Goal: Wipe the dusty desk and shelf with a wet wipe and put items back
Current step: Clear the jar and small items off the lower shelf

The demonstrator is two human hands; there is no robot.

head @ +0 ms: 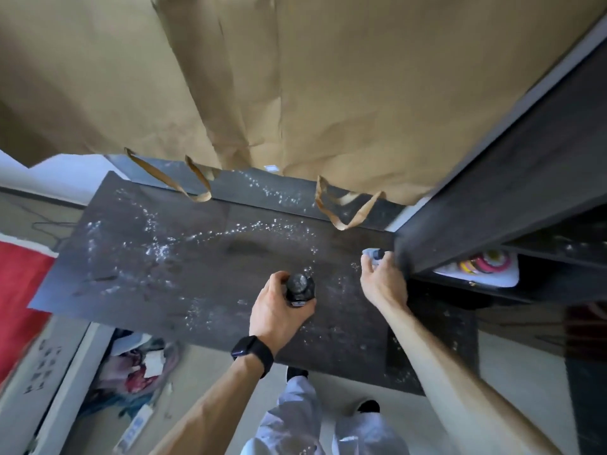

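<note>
A dark desk is sprinkled with white dust in streaks and patches. My left hand grips a small dark bottle with a round cap, held just above the desk's front middle. A black watch sits on that wrist. My right hand is closed around a pale bluish wet wipe, pressed near the desk's right end where it meets the dark shelf unit.
Large brown paper bags with handles stand along the desk's back edge. A colourful round item on a white thing lies inside the shelf. A bin with rubbish and a red cloth are on the floor at left.
</note>
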